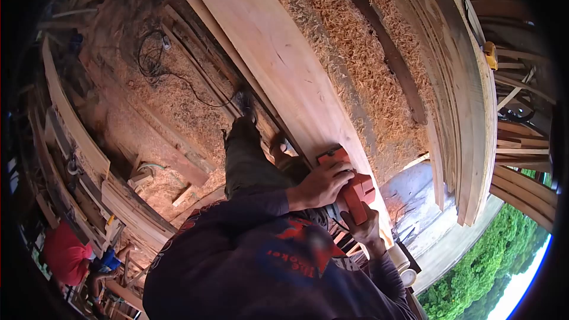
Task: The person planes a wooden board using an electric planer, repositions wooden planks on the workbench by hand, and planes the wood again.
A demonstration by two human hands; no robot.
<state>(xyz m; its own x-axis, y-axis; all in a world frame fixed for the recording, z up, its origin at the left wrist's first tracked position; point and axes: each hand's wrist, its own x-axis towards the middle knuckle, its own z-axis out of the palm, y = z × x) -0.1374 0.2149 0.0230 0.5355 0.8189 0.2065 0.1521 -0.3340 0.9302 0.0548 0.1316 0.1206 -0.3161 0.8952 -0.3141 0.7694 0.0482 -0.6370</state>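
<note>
A long pale plank (278,53) runs from the top of the view down to my body. On its near end sits a red electric planer (357,189). My left hand (323,185) is closed over the front part of the planer. Farther back, my right hand (365,228) is wrapped round its rear handle. The planer's underside is hidden against the wood.
Wood shavings (332,0) cover the ground on both sides. Stacked boards (456,83) stand at the right, with a yellow tool (490,55) beside them. A black cable (151,59) lies at the left. Another person in a red shirt (64,253) is at lower left.
</note>
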